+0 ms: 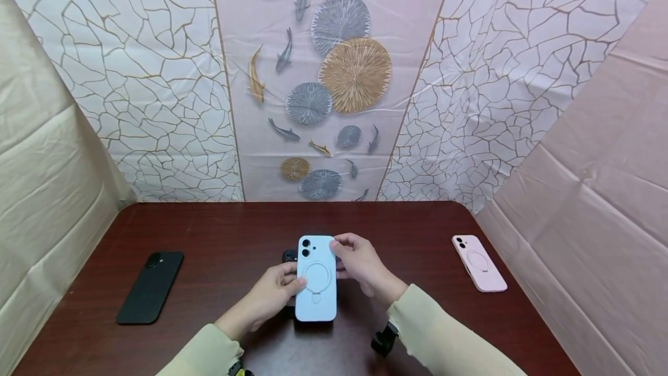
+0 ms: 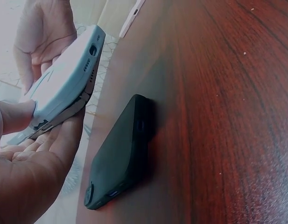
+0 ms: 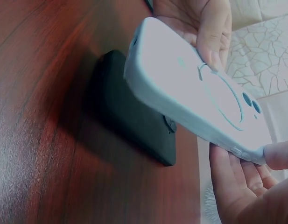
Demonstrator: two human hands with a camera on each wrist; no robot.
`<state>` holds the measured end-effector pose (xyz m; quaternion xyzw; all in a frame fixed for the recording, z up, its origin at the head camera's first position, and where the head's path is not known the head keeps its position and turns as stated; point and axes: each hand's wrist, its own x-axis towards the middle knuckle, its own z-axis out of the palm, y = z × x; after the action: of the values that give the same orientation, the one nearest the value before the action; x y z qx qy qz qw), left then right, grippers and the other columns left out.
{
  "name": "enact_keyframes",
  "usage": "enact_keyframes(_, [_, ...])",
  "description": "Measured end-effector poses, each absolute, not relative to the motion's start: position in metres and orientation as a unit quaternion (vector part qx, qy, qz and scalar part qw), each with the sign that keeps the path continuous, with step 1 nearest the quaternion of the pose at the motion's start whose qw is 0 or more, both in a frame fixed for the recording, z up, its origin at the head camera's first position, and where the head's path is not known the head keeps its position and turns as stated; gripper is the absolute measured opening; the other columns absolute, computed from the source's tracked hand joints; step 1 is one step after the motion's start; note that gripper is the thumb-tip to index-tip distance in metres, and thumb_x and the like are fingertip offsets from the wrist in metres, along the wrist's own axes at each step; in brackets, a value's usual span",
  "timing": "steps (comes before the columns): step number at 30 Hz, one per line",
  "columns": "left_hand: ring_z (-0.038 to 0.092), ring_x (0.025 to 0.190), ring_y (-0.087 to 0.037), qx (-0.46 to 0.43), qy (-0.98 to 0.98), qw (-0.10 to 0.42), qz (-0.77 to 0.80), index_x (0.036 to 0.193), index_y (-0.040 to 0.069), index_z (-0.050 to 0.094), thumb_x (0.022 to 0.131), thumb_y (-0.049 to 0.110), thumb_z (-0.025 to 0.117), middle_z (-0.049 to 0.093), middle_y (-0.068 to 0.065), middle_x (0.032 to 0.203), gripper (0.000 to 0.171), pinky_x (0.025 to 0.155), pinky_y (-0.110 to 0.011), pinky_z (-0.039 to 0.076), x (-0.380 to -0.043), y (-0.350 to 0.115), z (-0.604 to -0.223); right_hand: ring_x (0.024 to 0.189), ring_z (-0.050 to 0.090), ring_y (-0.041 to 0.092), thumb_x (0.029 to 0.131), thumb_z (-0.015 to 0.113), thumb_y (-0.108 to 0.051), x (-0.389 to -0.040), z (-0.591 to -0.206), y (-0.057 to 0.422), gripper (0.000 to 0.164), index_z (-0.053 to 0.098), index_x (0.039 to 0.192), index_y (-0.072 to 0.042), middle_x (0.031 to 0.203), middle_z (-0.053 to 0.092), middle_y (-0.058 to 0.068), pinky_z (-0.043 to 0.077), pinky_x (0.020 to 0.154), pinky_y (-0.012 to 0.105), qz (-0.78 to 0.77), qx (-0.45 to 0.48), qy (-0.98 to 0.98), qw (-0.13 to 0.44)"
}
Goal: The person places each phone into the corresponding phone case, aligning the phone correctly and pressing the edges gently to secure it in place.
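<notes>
A light blue phone case with a ring on its back is held above the table between both hands. My left hand grips its left edge, thumb on the back. My right hand pinches the upper right corner. In the left wrist view, a thin darker-edged phone shows under the case, with a gap along the lower edge. Below, a black-cased phone lies on the table, mostly hidden behind the blue case in the head view.
On the left of the dark red table lies another black phone. A pink phone with a ring lies near the right edge. Patterned cloth walls stand behind the table and plain cloth hangs along both sides.
</notes>
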<state>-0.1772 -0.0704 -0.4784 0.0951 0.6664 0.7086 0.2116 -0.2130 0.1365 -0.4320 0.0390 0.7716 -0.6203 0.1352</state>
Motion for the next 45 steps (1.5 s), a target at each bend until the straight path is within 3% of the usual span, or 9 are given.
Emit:
enact_keyframes(14, [0.066, 0.099, -0.027, 0.095, 0.664, 0.219, 0.708, 0.138, -0.011, 0.038, 0.101, 0.011, 0.053, 0.065, -0.020, 0.115, 0.046, 0.080, -0.043, 0.055, -0.1751, -0.0734, -0.4764, 0.097, 0.065, 0.024, 0.095, 0.058, -0.043, -0.2139, -0.4323, 0.1410, 0.054, 0.054, 0.135, -0.007, 0.116, 0.063, 0.013, 0.056, 0.078, 0.036, -0.654, 0.050, 0.731, 0.189])
enact_keyframes(30, [0.066, 0.099, -0.027, 0.100, 0.663, 0.214, 0.710, 0.139, -0.010, 0.040, 0.101, 0.009, 0.051, 0.064, -0.021, 0.118, 0.043, 0.079, -0.043, 0.055, -0.1731, -0.0702, -0.4757, 0.090, 0.067, 0.023, 0.093, 0.062, -0.043, -0.2127, -0.4294, 0.1407, 0.051, 0.060, 0.127, -0.005, 0.108, 0.066, 0.015, 0.056, 0.076, 0.037, -0.666, 0.062, 0.721, 0.180])
enact_keyframes(45, [0.065, 0.101, -0.028, 0.096, 0.653, 0.223, 0.718, 0.140, -0.008, 0.039, 0.101, 0.008, 0.052, 0.063, -0.021, 0.119, 0.044, 0.079, -0.042, 0.055, -0.1719, -0.0664, -0.4762, 0.086, 0.068, 0.023, 0.098, 0.057, -0.038, -0.2117, -0.4289, 0.1401, 0.042, 0.064, 0.118, -0.002, 0.101, 0.069, 0.012, 0.057, 0.072, 0.036, -0.652, 0.063, 0.738, 0.159])
